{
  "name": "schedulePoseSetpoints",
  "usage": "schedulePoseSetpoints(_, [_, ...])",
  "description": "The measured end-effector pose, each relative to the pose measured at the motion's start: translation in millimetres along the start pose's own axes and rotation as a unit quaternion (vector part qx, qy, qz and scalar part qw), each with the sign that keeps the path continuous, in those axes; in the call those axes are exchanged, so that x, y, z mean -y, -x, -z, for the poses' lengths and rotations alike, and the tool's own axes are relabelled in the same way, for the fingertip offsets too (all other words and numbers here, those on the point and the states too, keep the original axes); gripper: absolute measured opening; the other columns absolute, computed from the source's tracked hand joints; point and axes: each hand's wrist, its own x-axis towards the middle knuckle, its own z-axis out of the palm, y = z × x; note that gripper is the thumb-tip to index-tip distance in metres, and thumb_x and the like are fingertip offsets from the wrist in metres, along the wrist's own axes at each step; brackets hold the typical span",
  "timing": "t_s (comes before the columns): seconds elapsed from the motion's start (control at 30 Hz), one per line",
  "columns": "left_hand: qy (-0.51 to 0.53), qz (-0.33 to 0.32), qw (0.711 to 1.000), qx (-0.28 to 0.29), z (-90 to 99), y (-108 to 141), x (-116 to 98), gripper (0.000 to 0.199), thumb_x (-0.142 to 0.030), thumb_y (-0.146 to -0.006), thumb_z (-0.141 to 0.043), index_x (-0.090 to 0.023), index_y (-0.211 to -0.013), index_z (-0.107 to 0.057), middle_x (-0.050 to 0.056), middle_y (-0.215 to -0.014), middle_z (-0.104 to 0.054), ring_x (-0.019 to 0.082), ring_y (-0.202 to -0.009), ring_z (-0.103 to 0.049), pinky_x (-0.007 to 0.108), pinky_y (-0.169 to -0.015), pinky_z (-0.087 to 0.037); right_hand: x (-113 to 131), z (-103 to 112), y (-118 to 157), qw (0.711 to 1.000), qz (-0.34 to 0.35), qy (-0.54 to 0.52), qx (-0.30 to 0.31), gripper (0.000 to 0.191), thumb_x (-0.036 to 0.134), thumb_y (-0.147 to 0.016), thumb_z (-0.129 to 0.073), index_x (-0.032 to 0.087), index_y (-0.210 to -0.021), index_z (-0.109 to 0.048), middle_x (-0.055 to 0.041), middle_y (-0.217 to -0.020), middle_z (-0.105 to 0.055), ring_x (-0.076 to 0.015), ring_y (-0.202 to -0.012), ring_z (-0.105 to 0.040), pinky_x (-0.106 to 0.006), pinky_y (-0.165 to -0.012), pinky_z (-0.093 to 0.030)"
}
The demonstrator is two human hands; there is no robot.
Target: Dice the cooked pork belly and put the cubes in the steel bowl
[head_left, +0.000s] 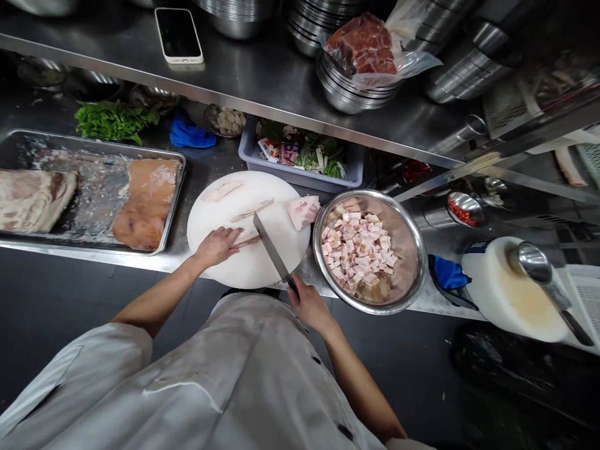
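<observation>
My right hand [307, 303] is wrapped round the handle of a kitchen knife [272, 249], whose blade slants up and left over a round white cutting board [220, 265]. With fingertips pressed down, my left hand [218, 249] holds a thin strip of pork [247, 242] on the board, left of the blade. Another pork strip [253, 211] lies just beyond it. A flat pale piece of meat [302, 211] rests at the board's right edge, and a thin pale scrap [222, 190] lies at the far left. Right of the board, a steel bowl [415, 275] holds diced pork [359, 247].
A metal tray [94, 145] with pork slabs stands at left. Behind the board sit a grey plastic bin [300, 175], leafy greens [112, 120] and a blue cloth [190, 130]. A steel shelf [262, 81] overhangs the back, bearing a phone [178, 34] and stacked bowls. A white tub [497, 281] stands at right.
</observation>
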Motion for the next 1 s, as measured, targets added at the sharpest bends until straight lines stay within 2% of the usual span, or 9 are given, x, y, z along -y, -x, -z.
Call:
schedulePoseSetpoints(0.17, [0.031, 0.019, 0.999, -0.004, -7.3, -20.4, -31.6, 0.061, -0.038, -0.091, -0.062, -0.023, -0.147, -0.043, 0.016, -0.121, -0.064, 0.036, -0.116, -0.056, 0.048, -0.096, -0.046, -0.2, 4.2, 1.2, 0.998, -0.042, 0.040, -0.025, 0.036, 0.021, -0.102, -0.041, 0.016, -0.138, -0.045, -0.0106, -0.096, -0.073, -0.0265, -0.087, -0.069, -0.030, -0.071, -0.041])
schedulePoseSetpoints(0.27, [0.047, 0.017, 0.999, -0.005, -9.0, -22.3, -41.8, 0.066, -0.042, -0.088, -0.066, -0.026, -0.147, -0.042, 0.015, -0.124, -0.062, 0.035, -0.117, -0.056, 0.046, -0.097, -0.046, -1.4, 4.4, -3.3, 0.994, -0.078, 0.079, -0.008, 0.032, 0.022, -0.104, -0.039, 0.016, -0.134, -0.047, -0.0105, -0.090, -0.073, -0.0271, -0.082, -0.069, -0.031, -0.067, -0.040])
schedulePoseSetpoints(0.37, [0.040, 0.013, 0.998, -0.040, -7.3, -26.6, -48.0, 0.065, -0.045, -0.085, -0.070, -0.027, -0.143, -0.046, 0.015, -0.132, -0.056, 0.037, -0.119, -0.053, 0.048, -0.095, -0.047, 1.5, 10.4, -3.6, 0.989, -0.096, 0.108, -0.012, 0.030, 0.026, -0.106, -0.037, 0.017, -0.133, -0.047, -0.0101, -0.086, -0.072, -0.0275, -0.080, -0.070, -0.031, -0.065, -0.040])
schedulePoseSetpoints(0.47, [0.044, -0.020, 0.995, -0.082, -7.5, -39.1, -54.6, 0.044, -0.034, -0.088, -0.064, -0.022, -0.129, -0.057, 0.015, -0.125, -0.055, 0.034, -0.113, -0.054, 0.047, -0.093, -0.049, 11.4, 26.1, 7.1, 0.986, -0.096, 0.134, -0.017, 0.030, 0.029, -0.108, -0.035, 0.015, -0.132, -0.047, -0.0105, -0.084, -0.072, -0.0274, -0.078, -0.071, -0.030, -0.063, -0.039])
schedulePoseSetpoints(0.57, [0.064, -0.057, 0.992, -0.096, -12.0, -51.7, -57.2, 0.027, -0.026, -0.089, -0.059, -0.018, -0.115, -0.062, 0.014, -0.111, -0.055, 0.028, -0.101, -0.055, 0.043, -0.092, -0.051, 23.9, 47.5, 23.7, 0.981, -0.081, 0.173, 0.018, 0.033, 0.028, -0.108, -0.035, 0.012, -0.135, -0.044, -0.0118, -0.084, -0.073, -0.0287, -0.080, -0.072, -0.030, -0.063, -0.041])
schedulePoseSetpoints(0.7, [0.075, -0.093, 0.987, -0.104, -18.5, -55.8, -52.9, 0.025, -0.024, -0.088, -0.060, -0.018, -0.112, -0.062, 0.013, -0.107, -0.056, 0.026, -0.099, -0.054, 0.041, -0.091, -0.051, 35.4, 74.8, 32.6, 0.973, -0.078, 0.207, 0.067, 0.031, 0.025, -0.107, -0.037, 0.010, -0.133, -0.045, -0.0140, -0.086, -0.073, -0.0292, -0.081, -0.073, -0.031, -0.063, -0.043])
schedulePoseSetpoints(0.77, [0.086, -0.107, 0.984, -0.111, -19.9, -54.7, -50.8, 0.028, -0.024, -0.089, -0.060, -0.018, -0.116, -0.060, 0.013, -0.108, -0.057, 0.026, -0.101, -0.054, 0.041, -0.090, -0.051, 38.3, 80.9, 22.1, 0.975, -0.060, 0.199, 0.078, 0.025, 0.023, -0.106, -0.039, 0.011, -0.126, -0.048, -0.0137, -0.085, -0.073, -0.0283, -0.081, -0.074, -0.031, -0.064, -0.044])
schedulePoseSetpoints(0.83, [0.088, -0.123, 0.982, -0.116, -20.5, -54.2, -49.9, 0.026, -0.023, -0.091, -0.058, -0.018, -0.117, -0.059, 0.012, -0.107, -0.058, 0.026, -0.102, -0.054, 0.041, -0.091, -0.051, 39.5, 75.8, -0.8, 0.979, -0.040, 0.187, 0.076, 0.022, 0.024, -0.106, -0.039, 0.012, -0.122, -0.047, -0.0139, -0.087, -0.074, -0.0276, -0.084, -0.074, -0.030, -0.065, -0.045])
schedulePoseSetpoints(1.0, [0.084, -0.129, 0.982, -0.111, -22.8, -55.3, -50.3, 0.016, -0.021, -0.091, -0.055, -0.020, -0.106, -0.062, 0.010, -0.101, -0.059, 0.026, -0.099, -0.054, 0.042, -0.092, -0.050, 37.7, 29.7, -69.6, 0.975, -0.088, 0.193, 0.060, 0.026, 0.029, -0.110, -0.035, 0.011, -0.127, -0.041, -0.0157, -0.097, -0.075, -0.0255, -0.090, -0.074, -0.029, -0.068, -0.047])
